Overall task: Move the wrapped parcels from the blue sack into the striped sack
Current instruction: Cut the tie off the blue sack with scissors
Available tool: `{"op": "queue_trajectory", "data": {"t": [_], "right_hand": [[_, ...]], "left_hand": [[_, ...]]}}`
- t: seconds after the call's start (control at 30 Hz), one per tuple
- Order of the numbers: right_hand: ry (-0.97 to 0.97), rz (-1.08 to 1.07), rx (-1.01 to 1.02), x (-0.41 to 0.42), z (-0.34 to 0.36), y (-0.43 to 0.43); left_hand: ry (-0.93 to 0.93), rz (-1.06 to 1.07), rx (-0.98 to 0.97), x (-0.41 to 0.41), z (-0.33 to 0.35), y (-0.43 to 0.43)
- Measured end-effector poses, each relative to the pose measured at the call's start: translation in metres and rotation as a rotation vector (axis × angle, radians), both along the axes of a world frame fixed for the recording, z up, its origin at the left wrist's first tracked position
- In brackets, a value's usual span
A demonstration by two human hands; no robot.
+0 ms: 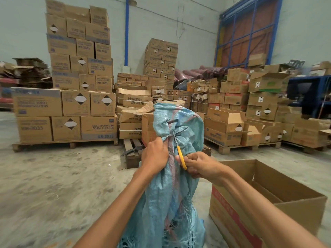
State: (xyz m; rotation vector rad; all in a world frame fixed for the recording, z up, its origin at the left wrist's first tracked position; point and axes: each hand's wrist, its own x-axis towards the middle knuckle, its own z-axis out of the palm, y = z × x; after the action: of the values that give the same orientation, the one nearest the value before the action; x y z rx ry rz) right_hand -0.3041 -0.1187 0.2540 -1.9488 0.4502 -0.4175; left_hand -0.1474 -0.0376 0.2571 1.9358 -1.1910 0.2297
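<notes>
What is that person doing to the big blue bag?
A person is cutting the blue sack open. The left hand grips its bunched neck just below the tie, and the right hand holds yellow-handled scissors with the blades at that tie. The sack is tied shut and no parcels show. An open cardboard box stands beside it.

Both arms reach forward: left hand (155,155) grips the woven blue sack (170,203) at its neck; right hand (202,166), just beside, holds yellow-handled scissors (180,155).

An open cardboard carton (300,215) stands on the concrete floor (53,176) at lower right. Stacked cartons (78,68) rest on wooden pallets (66,142) behind. A blue-framed door (250,31) occupies the rear right wall.
</notes>
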Motion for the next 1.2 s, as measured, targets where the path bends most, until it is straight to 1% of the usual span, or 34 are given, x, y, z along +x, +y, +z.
{"op": "queue_trajectory", "data": {"t": [0.1, 0.23, 0.3, 0.4, 0.53, 0.63, 0.8, 1.0, 1.07, 1.13, 1.2], "right_hand": [[0.0, -0.01, 0.044, 0.003, -0.007, -0.001], [-0.048, -0.014, 0.161, 0.007, -0.016, -0.005], [-0.05, -0.028, 0.125, 0.008, -0.018, -0.005], [-0.019, -0.102, -0.009, 0.011, -0.022, -0.001], [-0.045, -0.161, -0.096, 0.015, -0.023, 0.001], [-0.085, -0.222, -0.095, 0.016, -0.019, 0.002], [-0.144, -0.218, 0.021, 0.016, -0.015, 0.002], [-0.136, -0.188, 0.09, 0.015, -0.009, 0.004], [-0.111, -0.213, 0.053, 0.013, -0.007, 0.005], [-0.072, -0.26, -0.052, 0.014, -0.007, 0.006], [-0.072, -0.267, -0.144, 0.015, -0.007, 0.006]], "left_hand": [[0.026, -0.006, 0.02, 0.004, -0.005, -0.004], [-0.022, 0.014, 0.02, 0.006, -0.011, -0.006], [-0.028, 0.004, 0.023, 0.007, -0.01, -0.007], [0.039, -0.011, 0.015, 0.011, -0.009, -0.007], [0.085, -0.034, -0.047, 0.018, -0.01, -0.006], [0.038, -0.076, -0.087, 0.018, -0.012, -0.006], [-0.058, -0.094, -0.124, 0.014, -0.013, -0.008], [-0.143, -0.078, -0.072, 0.001, -0.016, -0.007], [-0.176, -0.066, -0.032, 0.0, -0.016, -0.008], [-0.209, -0.053, -0.004, 0.002, -0.017, -0.007], [-0.237, -0.044, 0.0, 0.005, -0.015, -0.006]]}}
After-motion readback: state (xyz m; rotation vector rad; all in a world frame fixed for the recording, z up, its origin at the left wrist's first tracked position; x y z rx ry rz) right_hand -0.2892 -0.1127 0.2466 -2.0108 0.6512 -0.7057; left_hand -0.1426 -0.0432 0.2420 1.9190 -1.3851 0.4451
